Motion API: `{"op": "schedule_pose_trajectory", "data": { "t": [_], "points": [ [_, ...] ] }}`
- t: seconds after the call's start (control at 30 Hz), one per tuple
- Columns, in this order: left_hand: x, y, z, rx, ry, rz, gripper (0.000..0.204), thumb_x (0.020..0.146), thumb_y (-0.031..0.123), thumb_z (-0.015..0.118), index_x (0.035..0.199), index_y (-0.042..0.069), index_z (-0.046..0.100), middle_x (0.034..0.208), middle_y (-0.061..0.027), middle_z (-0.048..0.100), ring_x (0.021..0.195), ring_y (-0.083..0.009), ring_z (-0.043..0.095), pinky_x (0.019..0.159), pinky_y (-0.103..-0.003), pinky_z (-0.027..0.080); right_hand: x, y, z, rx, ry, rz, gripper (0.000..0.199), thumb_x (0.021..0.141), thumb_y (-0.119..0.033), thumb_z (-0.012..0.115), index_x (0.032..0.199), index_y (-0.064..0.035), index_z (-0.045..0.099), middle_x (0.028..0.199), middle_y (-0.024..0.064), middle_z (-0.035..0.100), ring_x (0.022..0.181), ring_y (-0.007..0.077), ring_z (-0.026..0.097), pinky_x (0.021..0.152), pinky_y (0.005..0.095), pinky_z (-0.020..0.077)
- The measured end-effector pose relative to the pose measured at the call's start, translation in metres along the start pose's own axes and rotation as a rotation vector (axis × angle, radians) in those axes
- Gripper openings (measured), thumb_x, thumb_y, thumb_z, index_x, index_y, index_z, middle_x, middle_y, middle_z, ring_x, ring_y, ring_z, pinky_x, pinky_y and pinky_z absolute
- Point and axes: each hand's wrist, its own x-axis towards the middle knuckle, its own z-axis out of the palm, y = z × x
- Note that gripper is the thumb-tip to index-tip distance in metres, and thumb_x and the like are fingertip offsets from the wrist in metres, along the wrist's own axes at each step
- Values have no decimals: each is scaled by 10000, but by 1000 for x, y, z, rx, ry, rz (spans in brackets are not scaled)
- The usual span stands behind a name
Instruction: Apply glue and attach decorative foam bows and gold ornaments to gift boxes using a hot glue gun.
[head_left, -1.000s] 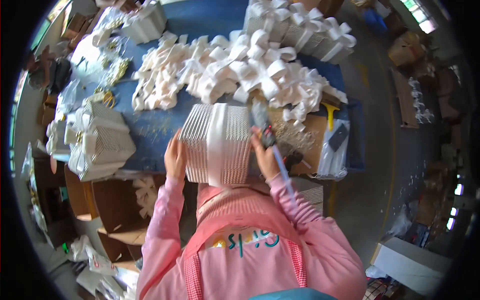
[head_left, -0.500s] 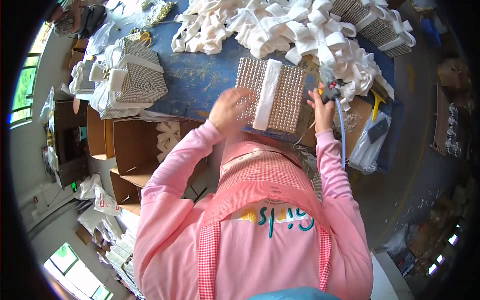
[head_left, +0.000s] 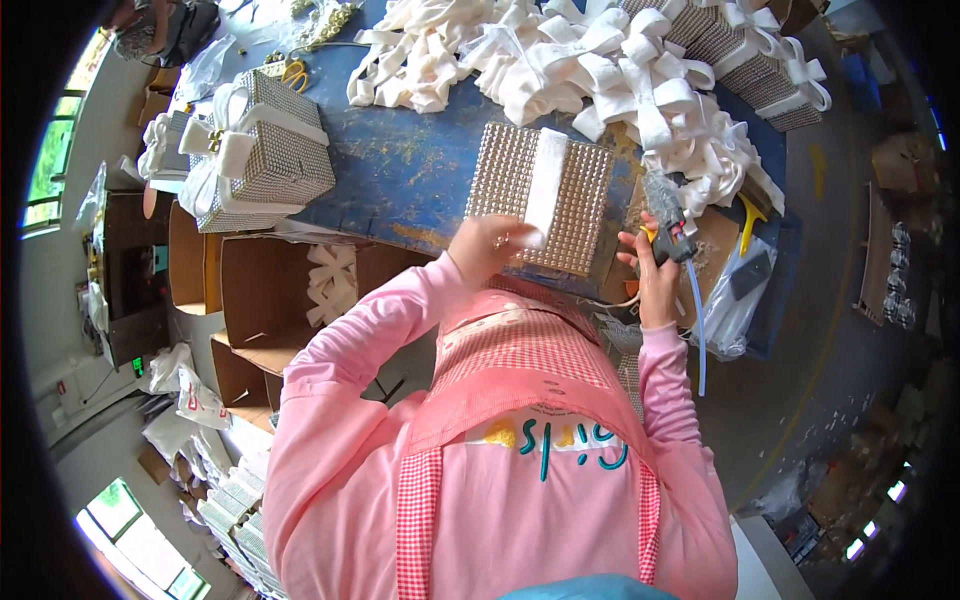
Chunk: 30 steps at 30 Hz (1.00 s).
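Note:
A box covered in rows of silvery pearl beads (head_left: 500,165) sits at the table's near edge in front of me. A white fabric ribbon (head_left: 547,180) runs down its upper face. My left hand (head_left: 488,247) pinches the ribbon's near end at the box's front edge; its fingertips are slightly blurred. Just right of the box, my right hand (head_left: 655,280) holds a dark glue gun (head_left: 672,240) with a yellow trigger. A pale glue stick (head_left: 699,335) sticks out of its back, toward me.
White ribbon bows (head_left: 640,75) lie heaped across the far side of the blue table (head_left: 385,175). Finished beaded boxes with bows (head_left: 285,150) stand at left, others at far right. A yellow-handled tool (head_left: 750,225) and plastic bags (head_left: 735,310) lie right; open cartons (head_left: 265,290) stand below left.
My left hand has moved down and right to the ribbon's near end, lifting it slightly. My right hand and the glue gun have come nearer to me. The box has shifted slightly in view.

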Motion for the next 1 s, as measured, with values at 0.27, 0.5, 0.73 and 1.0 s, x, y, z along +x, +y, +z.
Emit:
{"op": "schedule_pose_trajectory", "data": {
  "t": [0.27,0.5,0.73,1.0],
  "points": [
    [42,3,-16,-805,-48,-421,318,892,264,527,1024,-15,604,893,-58,641,816,-125,610,753,-245,491,-26,-54,7,-349,-415,-407,269,855,-262,580,987,-29,565,959,96,618,847,215,605,729,319,465],
    [46,6,-13,-951,-57,-541,337,901,250,484,1050,-43,558,940,-123,622,853,-197,624,801,-297,495,-21,-60,23,-637,-398,-549,242,821,-261,607,842,-23,565,749,128,589,671,332,584,575,368,457],
    [47,8,-10,-954,-42,-538,347,903,249,471,1047,-56,553,962,-133,618,863,-210,624,813,-308,492,-18,-57,23,-785,-325,-523,320,821,-343,594,830,-24,565,703,148,580,647,351,579,547,386,448],
    [50,11,-12,-941,-82,-522,352,904,255,469,1043,-57,557,965,-149,623,871,-219,624,817,-309,490,-22,-64,22,-776,-344,-534,335,812,-344,608,832,-11,576,719,160,589,650,357,585,547,387,456]
  ]
}}
